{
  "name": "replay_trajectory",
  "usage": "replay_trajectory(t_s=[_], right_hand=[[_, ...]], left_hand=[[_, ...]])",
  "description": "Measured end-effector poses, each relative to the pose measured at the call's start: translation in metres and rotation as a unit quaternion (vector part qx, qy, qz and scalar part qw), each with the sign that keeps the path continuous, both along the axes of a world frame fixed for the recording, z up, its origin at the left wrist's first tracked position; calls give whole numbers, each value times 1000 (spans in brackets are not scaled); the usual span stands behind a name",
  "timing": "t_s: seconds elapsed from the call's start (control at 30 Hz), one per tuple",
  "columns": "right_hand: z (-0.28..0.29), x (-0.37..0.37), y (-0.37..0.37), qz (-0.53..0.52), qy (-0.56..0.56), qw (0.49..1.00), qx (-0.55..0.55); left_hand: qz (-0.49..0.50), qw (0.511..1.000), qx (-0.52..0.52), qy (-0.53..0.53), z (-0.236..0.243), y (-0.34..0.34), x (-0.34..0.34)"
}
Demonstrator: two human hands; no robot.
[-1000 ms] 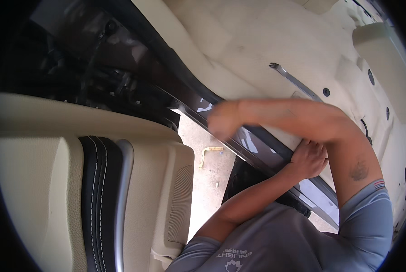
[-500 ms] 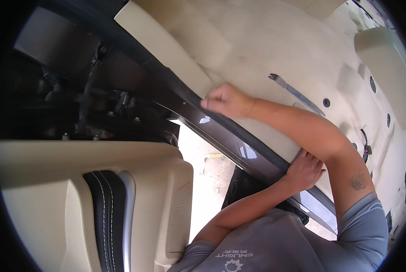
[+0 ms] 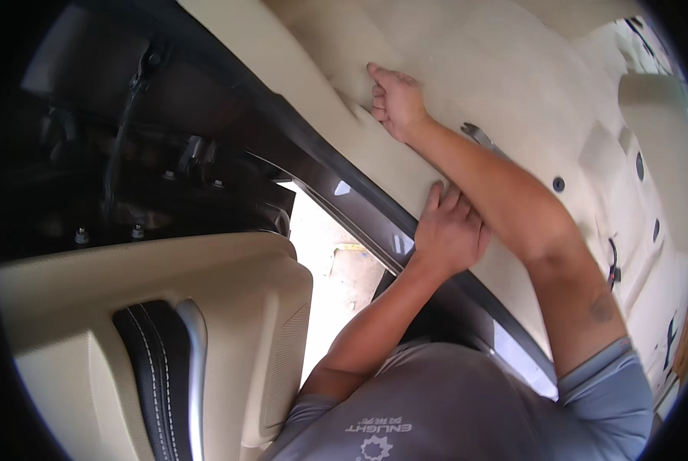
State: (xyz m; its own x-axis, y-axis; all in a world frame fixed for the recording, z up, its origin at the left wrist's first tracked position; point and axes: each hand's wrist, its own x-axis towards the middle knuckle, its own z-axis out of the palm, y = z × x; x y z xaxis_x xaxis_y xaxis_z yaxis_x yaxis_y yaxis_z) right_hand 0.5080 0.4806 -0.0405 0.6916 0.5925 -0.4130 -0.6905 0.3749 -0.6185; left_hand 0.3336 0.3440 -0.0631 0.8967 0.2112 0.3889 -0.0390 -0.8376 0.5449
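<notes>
Floor lining of soft-looking cream sheet [image 3: 444, 46], laid beside a glossy dark-brown sill [image 3: 367, 213] with black edging strip [image 3: 342, 167]. Right hand [image 3: 396, 105]: loosely fisted, thumb out, nothing visibly held, next to a crease [image 3: 357, 112]. Left hand [image 3: 452, 233]: fingers half bent over the lining's border; whether gripping, cannot tell. Grey metal fork-ended bar [image 3: 478, 136]: lying on the lining, unheld. Progress, as judged: lining mostly in place along the sill; crease not yet flattened.

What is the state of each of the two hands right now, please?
Left hand: loosely open, fingers bent, at the beige lining; no held object visible.
Right hand: closed, fingers curled, thumb extended; no held object visible.
</notes>
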Motion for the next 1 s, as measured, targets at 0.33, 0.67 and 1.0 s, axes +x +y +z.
replay_trajectory(t_s=[0.33,0.67,1.0], right_hand=[[47,-27,-69,76,48,992,-87],[14,-127,-366,121,-699,596,-378],[50,-191,-490,-185,-327,883,-282]], left_hand=[[25,999,37,26,10,5,4],[27,997,67,-38,3,-13,9],[-99,975,189,56,27,-58,-5]])
